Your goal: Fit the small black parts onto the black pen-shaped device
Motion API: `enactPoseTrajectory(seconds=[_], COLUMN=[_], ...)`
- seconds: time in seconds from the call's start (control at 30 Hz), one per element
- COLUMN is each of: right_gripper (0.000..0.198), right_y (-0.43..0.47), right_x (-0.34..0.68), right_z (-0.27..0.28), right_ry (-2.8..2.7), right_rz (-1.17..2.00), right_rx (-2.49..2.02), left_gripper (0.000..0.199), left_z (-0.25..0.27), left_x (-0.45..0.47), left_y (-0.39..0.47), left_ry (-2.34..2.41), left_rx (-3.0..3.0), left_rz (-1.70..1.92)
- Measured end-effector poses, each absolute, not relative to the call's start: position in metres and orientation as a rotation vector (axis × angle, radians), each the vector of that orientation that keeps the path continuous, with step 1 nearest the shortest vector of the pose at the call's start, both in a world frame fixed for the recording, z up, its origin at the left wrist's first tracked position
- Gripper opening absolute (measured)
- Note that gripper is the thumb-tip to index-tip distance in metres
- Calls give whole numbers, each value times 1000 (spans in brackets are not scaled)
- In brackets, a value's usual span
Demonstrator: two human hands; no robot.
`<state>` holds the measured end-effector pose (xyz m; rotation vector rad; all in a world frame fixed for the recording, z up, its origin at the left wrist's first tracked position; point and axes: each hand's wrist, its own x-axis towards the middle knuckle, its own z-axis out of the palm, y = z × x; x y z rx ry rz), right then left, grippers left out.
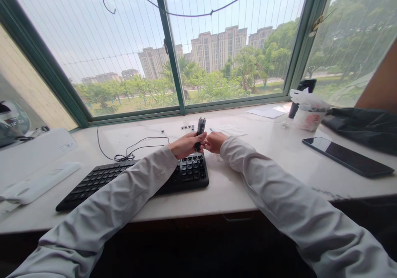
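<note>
Head view looks down my two sleeved arms to where both hands meet above the far right corner of the black keyboard [136,179]. My left hand [186,144] is curled around the lower part of a small black tool [201,130], a keycap puller by the look of it, which stands upright out of my fingers. My right hand [215,141] is pressed in against it from the other side, fingertips pinching near the same spot; whether they grip the tool or some small piece held in it, I cannot tell.

Just beyond my grip a row of small dark pieces [187,127] lies loose on the pale windowsill counter [266,154]. I judge those the likeliest to go astray: a nudge from my knuckles could send them rolling. If something is clamped in the tool and I pull too hard, it could spring free and skip away. The keyboard's thin cable [136,146] lies coiled to the left of my grip and could snag a sleeve.

To the right, well apart, a dark phone [347,157] lies flat, and further back stands a cup wrapped in a plastic bag [307,110].

Hidden: the tool's tip, my fingertips, and the keys directly under my hands.
</note>
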<state>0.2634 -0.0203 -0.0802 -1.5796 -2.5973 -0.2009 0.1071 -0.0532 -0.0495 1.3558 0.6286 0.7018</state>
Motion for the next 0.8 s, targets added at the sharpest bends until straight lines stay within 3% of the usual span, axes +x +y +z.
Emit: enactPoseTrajectory(seconds=[0.6, 0.8], right_gripper=[30, 37], right_y=[-18, -20], right_x=[268, 267], right_z=[-79, -79], right_ry=[-2589, -2579], right_rz=[-151, -177], right_rx=[-1520, -1563], left_gripper=[33, 28], left_z=[-49, -51], left_x=[108, 108], left_y=[-62, -57], left_ry=[479, 504], left_rx=[1434, 1344], left_rz=[561, 579])
